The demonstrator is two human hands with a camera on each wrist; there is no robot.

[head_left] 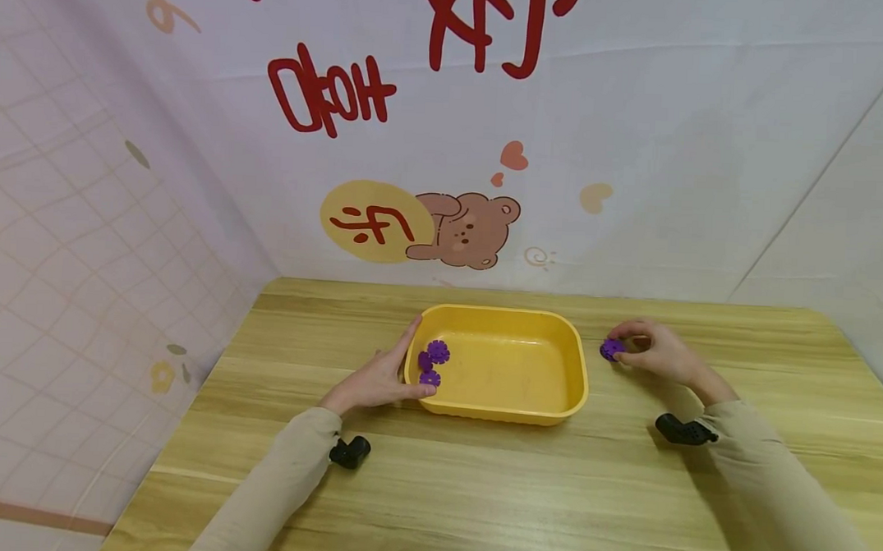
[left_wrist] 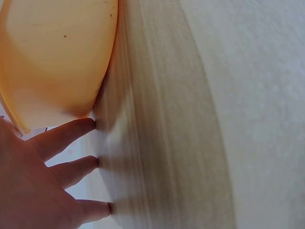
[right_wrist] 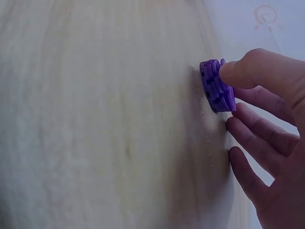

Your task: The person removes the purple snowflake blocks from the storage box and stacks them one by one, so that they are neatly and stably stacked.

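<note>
A yellow plastic basin [head_left: 509, 412] stands on the table, with several purple notched plastic discs [head_left: 439, 352] at its left end. My left hand [head_left: 379, 380] rests against that end, its thumb at the near rim and index finger along the left side. In the left wrist view, three spread fingers [left_wrist: 74, 171] reach the tabletop beside the basin wall. Right of the basin, my right hand [head_left: 660, 351] pinches a small stack of purple notched discs [right_wrist: 217, 86] between thumb and fingers. The stack stands on edge close over the table, and the other fingertips are near the wood.
The wooden table [head_left: 476, 491] reaches back to a white printed cloth [head_left: 676, 154] with a bear picture. Another cloth [head_left: 80, 251] hangs along the left side. A black wrist device [head_left: 682, 430] sits under the right sleeve, a second one [head_left: 351, 451] under the left.
</note>
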